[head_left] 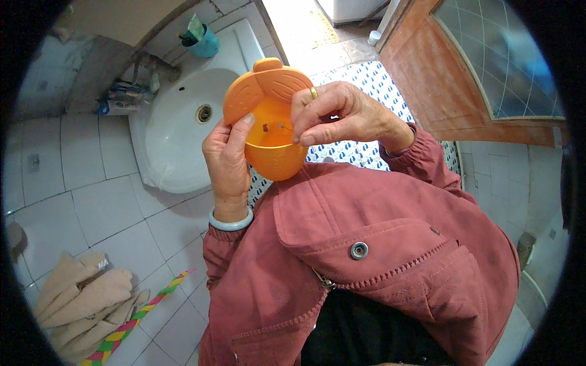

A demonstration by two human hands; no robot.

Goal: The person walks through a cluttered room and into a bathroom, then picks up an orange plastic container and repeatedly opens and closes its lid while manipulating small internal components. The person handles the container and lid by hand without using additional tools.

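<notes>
An orange plastic holder (276, 165), with a rounded cup in front and a taller, embossed back plate, is tilted so that I look into it. My left hand (229, 149) grips its left side, thumb over the rim and fingers behind. Small dark bits (266, 127) lie inside on the orange surface. My right hand (332, 113) is at the holder's right side, thumb and fingertips pinched together at the rim. Whatever is between those fingertips is hidden or too small to name. A gold ring is on the right hand, a pale bangle (231, 223) on the left wrist.
Left of the holder is a white washbasin (183, 146) with a blue cup (203, 44) on its back ledge. Beige towels (91, 287) and a braided colourful strip (137, 320) hang against tiles at lower left. A wooden door (439, 79) stands at the right, beside a footprint-patterned mat (372, 85).
</notes>
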